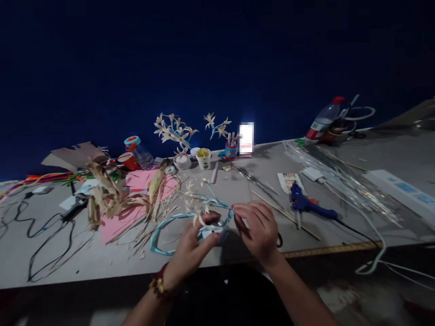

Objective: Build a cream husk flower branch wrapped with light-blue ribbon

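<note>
Left hand [194,248]: fingers closed around a small white object [211,231]. Right hand [257,227]: fingertips pinching a blue-wrapped flower stem [221,204]. Blue glue gun [313,206] lies to the right.

Wall [217,59], dark blue, spanning the far side. Table [102,260], long, pale grey, running left to right before it. Light, dim.
</note>
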A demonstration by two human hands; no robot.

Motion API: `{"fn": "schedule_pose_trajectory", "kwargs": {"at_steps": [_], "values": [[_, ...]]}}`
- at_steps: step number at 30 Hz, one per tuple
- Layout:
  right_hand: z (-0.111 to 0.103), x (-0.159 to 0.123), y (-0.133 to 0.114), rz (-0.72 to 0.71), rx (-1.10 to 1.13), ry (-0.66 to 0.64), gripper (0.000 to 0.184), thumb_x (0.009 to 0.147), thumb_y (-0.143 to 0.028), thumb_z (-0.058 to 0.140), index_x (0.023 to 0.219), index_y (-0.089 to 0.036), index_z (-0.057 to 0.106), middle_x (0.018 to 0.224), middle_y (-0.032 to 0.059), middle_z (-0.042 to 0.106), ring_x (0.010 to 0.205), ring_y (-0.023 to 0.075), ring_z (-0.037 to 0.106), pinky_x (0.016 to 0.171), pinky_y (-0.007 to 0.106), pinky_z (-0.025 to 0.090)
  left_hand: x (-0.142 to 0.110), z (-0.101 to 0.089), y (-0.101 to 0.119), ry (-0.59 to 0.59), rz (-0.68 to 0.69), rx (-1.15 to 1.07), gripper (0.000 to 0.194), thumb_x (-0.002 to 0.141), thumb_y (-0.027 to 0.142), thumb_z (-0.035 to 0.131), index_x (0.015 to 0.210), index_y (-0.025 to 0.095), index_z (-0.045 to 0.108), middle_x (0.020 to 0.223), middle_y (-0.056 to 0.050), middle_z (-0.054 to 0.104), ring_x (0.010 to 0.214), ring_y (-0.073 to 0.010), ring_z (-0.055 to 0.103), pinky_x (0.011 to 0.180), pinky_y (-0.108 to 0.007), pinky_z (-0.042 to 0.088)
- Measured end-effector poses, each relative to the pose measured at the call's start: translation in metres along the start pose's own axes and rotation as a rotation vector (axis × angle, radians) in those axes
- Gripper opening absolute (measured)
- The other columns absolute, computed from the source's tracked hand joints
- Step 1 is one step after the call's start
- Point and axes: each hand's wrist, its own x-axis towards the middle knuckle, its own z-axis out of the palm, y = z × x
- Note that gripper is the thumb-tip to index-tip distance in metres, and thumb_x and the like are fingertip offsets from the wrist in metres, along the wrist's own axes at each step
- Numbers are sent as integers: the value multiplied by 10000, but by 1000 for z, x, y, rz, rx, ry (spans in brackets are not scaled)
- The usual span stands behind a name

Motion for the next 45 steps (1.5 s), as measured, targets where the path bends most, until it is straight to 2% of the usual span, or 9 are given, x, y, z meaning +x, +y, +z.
{"fn": "schedule_pose_trajectory", "kwargs": {"at_steps": [2,4,8,11,19,23,31,37,45], "values": [[2,0,-5,-2,23,-10,167,885,-111,572,971,-231,651,910,59,788,820,231,680,836,405,492,9,26,-6,111,-27,-199,281,887,359,673,1116,200,714,1122,-122,740,1077,-268,666,984,-405,494],[3,-1,-9,-4,36,-17,167,891,-113,566,985,-226,647,921,65,784,830,234,673,843,413,493,13,43,-12,233,-93,-359,259,865,388,703,1024,186,734,1035,-100,761,1026,-249,679,957,-376,502],[6,-2,-11,-8,42,-23,175,895,-104,578,1005,-222,646,931,61,784,838,233,672,845,412,495,16,53,-20,354,-186,-468,207,829,384,751,844,178,735,826,-31,749,828,-183,664,843,-309,511],[9,-2,-11,-5,50,-24,187,885,-87,583,996,-224,646,932,61,784,831,233,674,835,408,496,18,52,-22,354,-167,-485,180,828,351,760,845,175,730,817,-24,742,814,-174,659,840,-303,508],[16,-2,-11,-54,84,-38,163,898,-104,575,1006,-188,664,964,90,783,848,245,651,816,418,489,16,46,-24,346,-182,-436,190,849,352,731,911,175,760,893,-63,786,892,-222,705,897,-354,522],[18,-3,-10,-65,76,-12,167,913,-92,577,1001,-189,680,948,68,788,836,221,641,821,394,487,15,44,-25,383,-209,-406,210,825,372,746,906,178,759,909,-64,792,897,-228,713,887,-348,531],[21,-4,-6,-81,63,2,171,899,-71,603,1001,-170,698,937,74,788,826,221,645,812,395,487,22,32,-16,237,-187,-248,215,870,376,692,915,173,750,877,-65,783,839,-207,708,812,-295,539],[20,-4,-5,-34,84,27,171,888,-65,633,990,-180,708,936,79,775,838,225,628,773,377,511,25,33,-15,240,-137,-225,213,875,363,675,938,167,731,894,-74,770,861,-213,699,818,-306,536],[16,-3,-5,-34,140,6,190,878,-59,632,1014,-168,706,951,89,766,850,224,635,788,401,508,26,31,-12,237,-171,-231,199,852,363,676,870,176,741,824,-69,768,791,-214,698,764,-313,545]]}}
